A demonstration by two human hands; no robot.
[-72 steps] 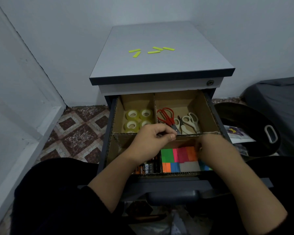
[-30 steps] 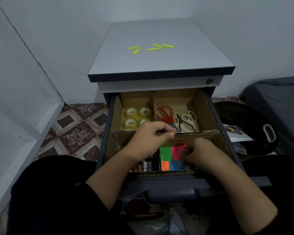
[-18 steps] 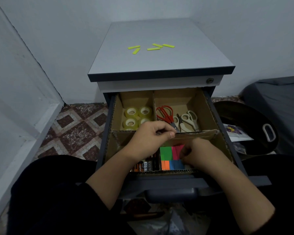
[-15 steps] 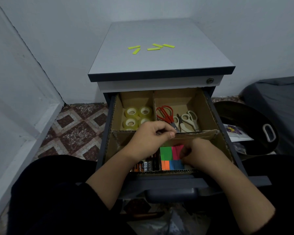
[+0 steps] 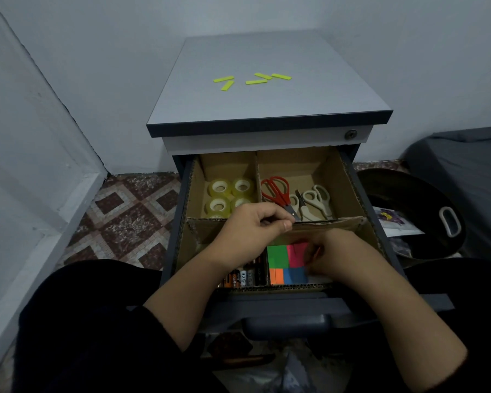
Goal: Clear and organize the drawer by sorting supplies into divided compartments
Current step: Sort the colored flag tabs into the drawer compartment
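Note:
The open drawer point(image 5: 360, 194) holds a cardboard divider point(image 5: 338, 224) that splits it into compartments. Tape rolls point(image 5: 219, 190) fill the back left one. Red scissors point(image 5: 277, 191) and white scissors point(image 5: 313, 201) lie in the back right one. Batteries point(image 5: 243, 277) show at the front, beside coloured sticky notes point(image 5: 279, 255). My left hand point(image 5: 250, 234) pinches the top edge of the cross divider. My right hand point(image 5: 340, 253) rests on the sticky notes with its fingers curled at the pink pad; the grip itself is hidden.
Several yellow-green strips point(image 5: 253, 79) lie on the cabinet top point(image 5: 267, 103). A dark basin point(image 5: 420, 217) with a white handle stands on the floor to the right, papers beside it. Patterned floor tiles point(image 5: 125, 219) and a wall lie to the left.
My right hand has slid left from the right end of the sticky notes onto the pink and blue pads. My left hand has kept its pinch on the divider.

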